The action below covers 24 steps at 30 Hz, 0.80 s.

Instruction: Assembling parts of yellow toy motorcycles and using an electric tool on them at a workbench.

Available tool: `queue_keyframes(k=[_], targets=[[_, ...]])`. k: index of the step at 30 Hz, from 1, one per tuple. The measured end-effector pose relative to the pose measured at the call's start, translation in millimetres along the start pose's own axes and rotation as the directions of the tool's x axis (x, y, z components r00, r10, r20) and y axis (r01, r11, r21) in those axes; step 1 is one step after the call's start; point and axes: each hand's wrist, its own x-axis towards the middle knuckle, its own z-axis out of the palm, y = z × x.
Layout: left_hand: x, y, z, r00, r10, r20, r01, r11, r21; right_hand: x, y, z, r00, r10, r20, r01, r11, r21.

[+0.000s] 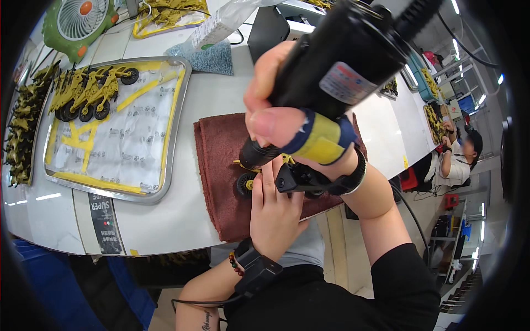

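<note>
My right hand (279, 124) is wrapped round a thick black electric screwdriver (326, 60), tilted with its nose down and to the left. A blue and yellow wrap covers part of its thumb. Beneath the tool's nose lies a small yellow toy motorcycle frame with black wheels (244, 185), partly hidden by my fingers. My left hand (276, 215) steadies this frame on a folded brown towel (221, 165), fingers pointing up toward the tool's tip. Where the tip meets the frame is covered from view. Both wrists carry black straps with devices.
Left of the towel, a metal-rimmed tray (178, 105) carries several wheeled yellow frames (88, 94). More parts (25, 121) are piled at the far left. A green fan (80, 25) and a bag of blue-grey granules (207, 58) stand behind. A co-worker (458, 157) sits far right.
</note>
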Motion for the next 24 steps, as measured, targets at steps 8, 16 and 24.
queue_keyframes(k=[8, 16, 24], targets=[[-5, 0, 10, 1.000, 0.000, 0.001, 0.000, 0.999, -0.046, -8, 19, -14, 0.833, -0.550, 0.063, 0.548, 0.804, -0.232], [12, 9, -41, 0.994, -0.030, 0.101, 0.026, 0.999, 0.043, -117, -92, -120, 0.571, -0.627, -0.531, 0.711, 0.700, -0.062], [44, -30, -60, 0.985, -0.008, 0.171, 0.006, 1.000, 0.015, -209, -4, -228, 0.230, -0.121, -0.966, 0.599, 0.799, 0.042]])
